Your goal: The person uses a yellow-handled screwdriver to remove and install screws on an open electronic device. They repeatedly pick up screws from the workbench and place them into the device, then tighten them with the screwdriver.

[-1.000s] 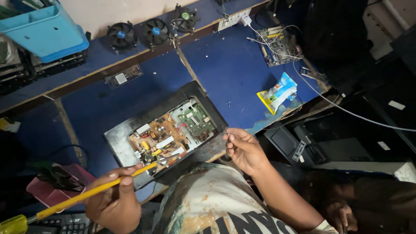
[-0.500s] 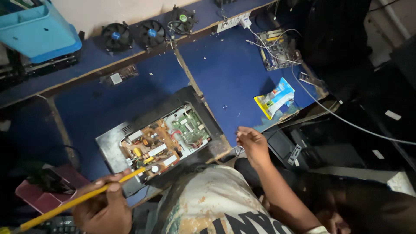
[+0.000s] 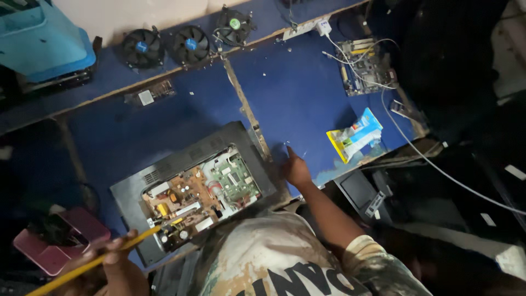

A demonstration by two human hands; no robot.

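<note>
A short-sleeved T-shirt is worn, off-white and mottled with tan and brown stains. Large dark block letters are printed across the chest. The right sleeve ends above the elbow; both forearms are left bare. No gloves, rings or watch are seen on the left hand [image 3: 112, 263] or right hand [image 3: 297, 170].

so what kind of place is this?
Probably an electronics repair bench: an opened black monitor casing with bare circuit boards, three loose black cooling fans, and a bare green motherboard on the blue worktop.

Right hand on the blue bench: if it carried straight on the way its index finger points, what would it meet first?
Probably a tiny pale speck just beyond the right hand; past it only bare blue bench top shows, up to the wooden rear edge strip. Depth is uncertain.
</note>
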